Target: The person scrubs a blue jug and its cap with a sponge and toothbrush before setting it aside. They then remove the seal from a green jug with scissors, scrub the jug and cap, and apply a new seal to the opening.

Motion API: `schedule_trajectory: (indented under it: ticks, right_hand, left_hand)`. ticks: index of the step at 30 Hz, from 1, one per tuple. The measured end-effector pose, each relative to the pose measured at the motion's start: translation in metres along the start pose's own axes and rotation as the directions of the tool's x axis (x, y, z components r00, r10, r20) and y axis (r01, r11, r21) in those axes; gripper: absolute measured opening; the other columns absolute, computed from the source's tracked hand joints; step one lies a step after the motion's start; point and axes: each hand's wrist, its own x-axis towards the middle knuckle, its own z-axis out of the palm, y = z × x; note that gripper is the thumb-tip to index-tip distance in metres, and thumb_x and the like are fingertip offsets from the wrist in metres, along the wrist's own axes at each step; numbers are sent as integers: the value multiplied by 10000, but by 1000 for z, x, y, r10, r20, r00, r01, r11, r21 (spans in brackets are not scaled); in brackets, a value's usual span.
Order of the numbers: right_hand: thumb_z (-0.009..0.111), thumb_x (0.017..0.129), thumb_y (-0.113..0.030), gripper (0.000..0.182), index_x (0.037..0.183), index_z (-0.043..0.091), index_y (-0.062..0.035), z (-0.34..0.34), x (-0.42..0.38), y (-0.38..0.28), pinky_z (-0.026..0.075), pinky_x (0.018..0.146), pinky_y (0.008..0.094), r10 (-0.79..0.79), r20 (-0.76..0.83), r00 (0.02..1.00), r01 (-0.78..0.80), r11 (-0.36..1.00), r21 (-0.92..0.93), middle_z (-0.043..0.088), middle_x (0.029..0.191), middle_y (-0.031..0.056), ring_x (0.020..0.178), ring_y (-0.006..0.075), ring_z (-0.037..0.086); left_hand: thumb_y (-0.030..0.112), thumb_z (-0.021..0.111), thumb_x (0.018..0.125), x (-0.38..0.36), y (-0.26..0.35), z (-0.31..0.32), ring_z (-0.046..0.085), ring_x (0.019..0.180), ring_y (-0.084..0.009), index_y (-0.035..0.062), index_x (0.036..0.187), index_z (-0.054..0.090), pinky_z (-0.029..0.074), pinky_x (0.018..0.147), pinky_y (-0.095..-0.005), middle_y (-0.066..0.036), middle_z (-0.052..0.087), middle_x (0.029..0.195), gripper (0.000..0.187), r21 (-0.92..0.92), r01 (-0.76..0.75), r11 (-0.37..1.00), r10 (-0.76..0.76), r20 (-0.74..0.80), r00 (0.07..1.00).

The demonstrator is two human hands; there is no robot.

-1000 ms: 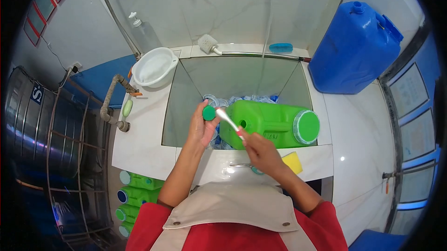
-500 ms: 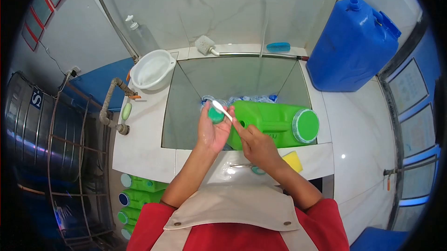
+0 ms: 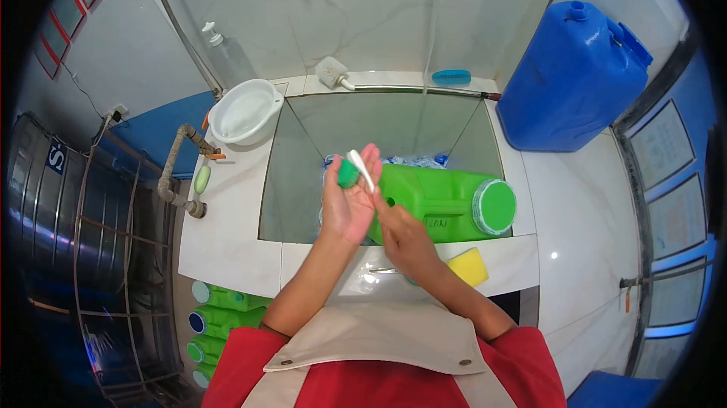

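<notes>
My left hand (image 3: pixel 350 211) is turned palm up over the sink, its fingers partly spread, with a small green cap (image 3: pixel 347 175) held by the thumb against the palm. A white toothbrush (image 3: pixel 363 171) is gripped in my right hand (image 3: pixel 409 235), its head over the left palm beside the cap. Just right of both hands, a green jug (image 3: pixel 439 190) with a round green lid (image 3: pixel 499 207) lies on its side in the sink. Behind the hands, clear and blue plastic pieces (image 3: pixel 416 160) are partly hidden in the sink.
A white basin (image 3: pixel 244 113) sits on the sink's left ledge. At the right stands a large blue jerrycan (image 3: pixel 573 79). A yellow sponge (image 3: pixel 469 266) lies on the front ledge, and a white brush (image 3: pixel 331 72) and blue brush (image 3: pixel 451 77) lie along the back.
The left fingers have spread out from behind the cap, and the palm shows more. The toothbrush has tilted more upright, its head now right of the cap.
</notes>
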Motion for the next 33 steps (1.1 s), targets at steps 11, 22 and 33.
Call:
schedule_trajectory:
  ticks: [11, 22, 33]
  right_hand:
    - [540, 807, 24, 583, 1368, 439, -96, 0, -8, -1, 452, 580, 385, -44, 61, 997, 51, 992, -115, 480, 761, 138, 656, 290, 527]
    - [555, 820, -26, 577, 1376, 419, -97, -8, -9, 4, 471, 517, 379, 23, 81, 996, -13, 992, -122, 470, 779, 115, 609, 277, 529]
    - [559, 829, -74, 572, 1379, 414, -129, -25, -2, -10, 467, 498, 406, -57, 214, 975, 110, 963, -247, 486, 752, 108, 559, 297, 543]
  left_hand:
    - [202, 429, 969, 5, 6, 2, 542, 1137, -306, 39, 1016, 445, 461, 993, -393, -239, 496, 1249, 171, 82, -132, 988, 141, -118, 983]
    - [201, 481, 956, 10, 13, 1, 579, 968, -259, 9, 1020, 486, 505, 903, -351, -172, 543, 1048, 202, 94, -150, 984, 156, -61, 986]
    - [673, 119, 918, 7, 3, -17, 528, 624, -119, -10, 1241, 456, 410, 570, -228, -42, 565, 664, 827, 751, -452, 481, 390, 278, 878]
